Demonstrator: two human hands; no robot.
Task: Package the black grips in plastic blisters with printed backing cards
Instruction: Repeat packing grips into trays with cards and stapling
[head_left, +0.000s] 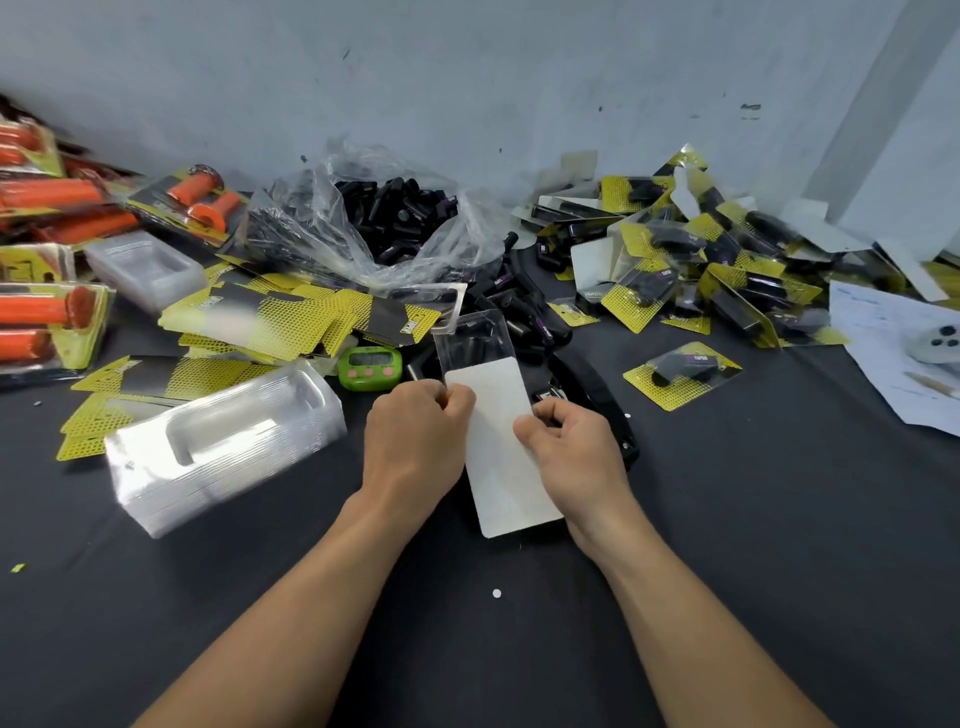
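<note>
A backing card (501, 457), its blank white back up, is pushed partway into a clear plastic blister (475, 340) that has a black grip inside. My left hand (415, 436) pinches the left edge where card and blister meet. My right hand (571, 447) pinches the right edge of the card. Loose black grips (400, 213) fill an open plastic bag at the back. Yellow-and-black printed cards (291, 317) lie heaped at the left of centre. A stack of empty blisters (223, 447) lies on its side to my left.
Finished yellow packs (717, 254) are piled at the back right, one lone pack (680, 374) nearer. Orange grip packs (47, 312) line the far left. A green timer (370, 368), a black stapler (597, 395) and white papers (893, 353) lie on the dark cloth.
</note>
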